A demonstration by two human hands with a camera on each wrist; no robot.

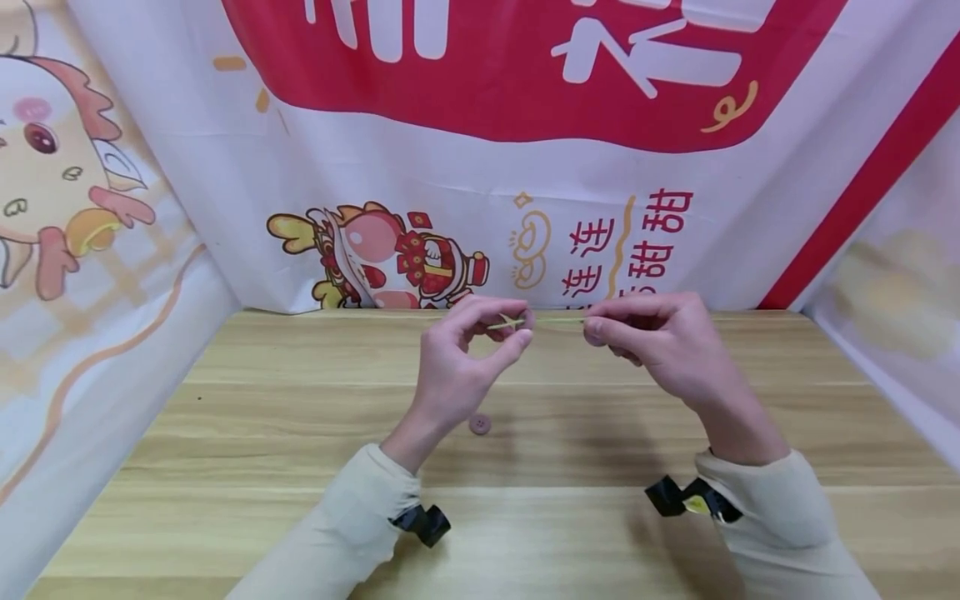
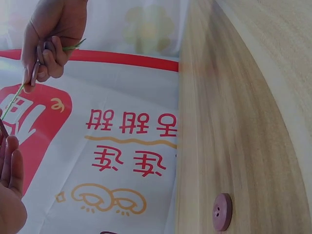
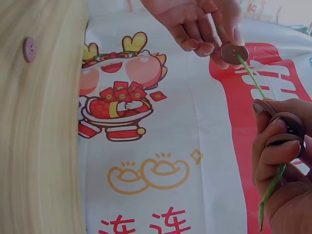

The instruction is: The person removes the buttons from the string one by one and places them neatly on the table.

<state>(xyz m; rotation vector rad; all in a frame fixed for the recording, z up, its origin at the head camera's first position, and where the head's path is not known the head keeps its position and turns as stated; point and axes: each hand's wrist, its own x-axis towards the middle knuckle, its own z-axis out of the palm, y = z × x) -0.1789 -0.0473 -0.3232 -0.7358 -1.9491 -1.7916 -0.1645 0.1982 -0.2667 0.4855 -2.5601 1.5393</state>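
Left hand (image 1: 459, 358): centre of the head view, thumb and fingers pinching a brown button (image 3: 233, 51).
Right hand (image 1: 671, 346): right of centre there, fingers curled round more brown buttons (image 3: 291, 124).
Green string (image 3: 253, 82): stretched straight between both hands, through the pinched button.
Loose button (image 1: 480, 425): lower middle, lying on the wooden table (image 1: 225, 483).

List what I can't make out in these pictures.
Right wrist view: how many buttons the right hand holds, and the green string inside it; curled fingers cover parts.
Left wrist view: the rest of the left hand, cut off by the left edge.
Head view: the underside of the loose button, against the table.
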